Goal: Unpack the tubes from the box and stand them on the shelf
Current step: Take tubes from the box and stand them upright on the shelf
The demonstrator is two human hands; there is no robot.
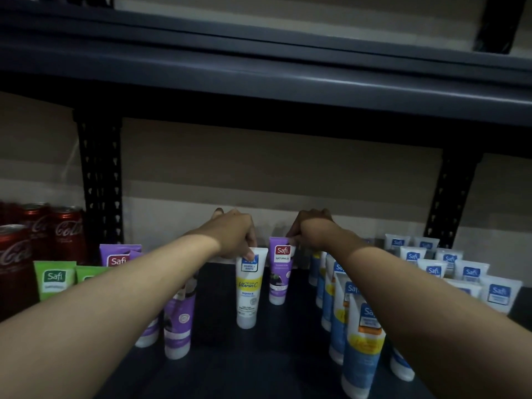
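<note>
1. Spreading beneath both sets of fingers, the dark shelf (218, 355) carries everything.
2. Blue tubes (362, 341) stand in rows right of the right fingers; cola cans (66, 228) sit far left of the left fingers.
3. Left hand (233, 234) pinches the top edge of the white tube (249, 286), upright on the shelf.
4. Right hand (311, 228), fingers curled, nips the top corner of the purple tube (279, 272), upright just beside.
</note>
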